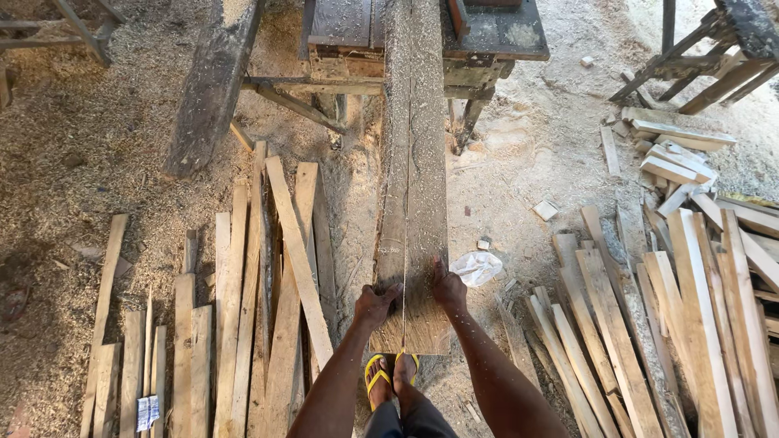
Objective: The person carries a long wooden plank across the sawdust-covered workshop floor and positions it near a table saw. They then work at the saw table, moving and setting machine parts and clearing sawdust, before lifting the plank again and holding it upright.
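So dead centre of the frame there's a long, sawdust-covered wooden plank (414, 186) running up onto the dark, worn saw table (503, 32) at the top. Left hand (375, 306) and right hand (448, 289) both press flat on its near end, palms down, fingers spread, not wrapped around it. Loose pale wooden slats (260, 324) lie lower left.

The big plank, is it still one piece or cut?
Cut lengthwise: a thin saw line splits the plank, running between the left hand and right hand.

Rough, sawdust-strewn wooden plank (415, 186)
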A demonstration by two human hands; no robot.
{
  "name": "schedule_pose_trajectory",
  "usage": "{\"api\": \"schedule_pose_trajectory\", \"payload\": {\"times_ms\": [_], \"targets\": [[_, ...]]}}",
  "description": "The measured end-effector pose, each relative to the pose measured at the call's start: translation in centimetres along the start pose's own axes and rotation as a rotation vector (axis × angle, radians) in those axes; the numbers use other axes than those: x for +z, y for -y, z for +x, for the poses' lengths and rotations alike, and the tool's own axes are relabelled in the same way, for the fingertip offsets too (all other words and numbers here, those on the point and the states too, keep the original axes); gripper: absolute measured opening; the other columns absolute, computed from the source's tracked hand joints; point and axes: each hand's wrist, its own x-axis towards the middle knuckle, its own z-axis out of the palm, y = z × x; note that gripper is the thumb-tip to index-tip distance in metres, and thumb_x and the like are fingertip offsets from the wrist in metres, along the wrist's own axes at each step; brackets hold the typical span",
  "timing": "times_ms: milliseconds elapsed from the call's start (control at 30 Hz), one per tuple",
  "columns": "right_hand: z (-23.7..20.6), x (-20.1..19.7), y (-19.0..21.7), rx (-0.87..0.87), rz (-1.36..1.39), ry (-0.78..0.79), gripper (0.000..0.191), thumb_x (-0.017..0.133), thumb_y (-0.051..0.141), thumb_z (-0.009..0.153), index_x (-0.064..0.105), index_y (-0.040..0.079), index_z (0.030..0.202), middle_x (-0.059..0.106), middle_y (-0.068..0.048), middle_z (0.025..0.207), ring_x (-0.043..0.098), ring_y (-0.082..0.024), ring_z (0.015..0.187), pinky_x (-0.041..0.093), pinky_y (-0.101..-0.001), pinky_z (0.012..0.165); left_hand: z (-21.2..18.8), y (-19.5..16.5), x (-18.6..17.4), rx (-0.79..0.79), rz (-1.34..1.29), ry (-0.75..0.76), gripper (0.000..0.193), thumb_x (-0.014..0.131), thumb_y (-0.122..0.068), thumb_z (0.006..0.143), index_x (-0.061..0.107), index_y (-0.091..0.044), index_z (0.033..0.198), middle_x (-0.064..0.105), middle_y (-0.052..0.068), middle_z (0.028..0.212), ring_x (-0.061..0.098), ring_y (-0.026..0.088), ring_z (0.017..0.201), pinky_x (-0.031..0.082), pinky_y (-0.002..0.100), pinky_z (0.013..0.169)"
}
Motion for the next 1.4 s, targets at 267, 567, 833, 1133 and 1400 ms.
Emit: {"api": "schedule_pose_trajectory", "payload": {"times_ms": [267, 567, 833, 1133, 1400], "targets": [[-2.2, 0.2, -0.6, 0.001, -0.01, 0.022, 0.051, 0.022, 0.044, 0.109, 0.026, 0.04, 0.159, 0.069, -0.028, 0.082, 0.069, -0.048, 0.073, 0.055, -0.0578, 0.067, -1.6, 1.0, 0.4, -0.014, 0.005, 0.015, 0.119, 0.067, -0.085, 0.072, 0.043, 0.012, 0.138, 0.062, 0.036, 0.129, 0.064, 0.044, 0.122, 0.053, 0.045, 0.103], [-4.4, 0.1, -0.9, -0.011, -0.029, 0.018, 0.053, 0.021, 0.046, 0.107, 0.021, 0.046, 0.16, 0.069, -0.028, 0.085, 0.069, -0.049, 0.075, 0.055, -0.0579, 0.069, -3.8, 1.8, 0.8, -0.019, 0.019, 0.018, 0.117, 0.068, -0.084, 0.073, 0.043, 0.011, 0.139, 0.062, 0.034, 0.13, 0.064, 0.043, 0.123, 0.052, 0.045, 0.104], [-6.2, -0.7, -0.9, 0.023, 0.042, 0.052, 0.062, 0.012, 0.056, 0.102, 0.021, 0.041, 0.162, 0.066, -0.024, 0.072, 0.067, -0.043, 0.064, 0.057, -0.0562, 0.066, -6.2, 1.6, 0.7, -0.071, -0.011, 0.054, 0.118, 0.066, -0.084, 0.071, 0.042, 0.009, 0.139, 0.065, 0.03, 0.126, 0.069, 0.037, 0.114, 0.058, 0.046, 0.097], [-8.1, -1.3, -1.0, 0.11, 0.105, 0.097, 0.074, 0.006, 0.067, 0.098, 0.038, 0.033, 0.156, 0.062, -0.023, 0.068, 0.066, -0.042, 0.063, 0.055, -0.0565, 0.071, -7.9, 2.3, 1.1, -0.026, 0.011, 0.006, 0.12, 0.069, -0.086, 0.071, 0.045, 0.012, 0.138, 0.064, 0.032, 0.126, 0.067, 0.04, 0.115, 0.057, 0.046, 0.096], [-9.9, -2.4, -0.8, 0.171, 0.137, 0.078, 0.089, 0.008, 0.075, 0.105, 0.066, 0.013, 0.131, 0.062, -0.025, 0.073, 0.064, -0.041, 0.073, 0.052, -0.056, 0.083, -10.2, 2.3, 0.7, -0.043, 0.004, 0.046, 0.121, 0.064, -0.085, 0.071, 0.043, 0.012, 0.139, 0.067, 0.033, 0.125, 0.07, 0.041, 0.114, 0.058, 0.047, 0.096]]}}
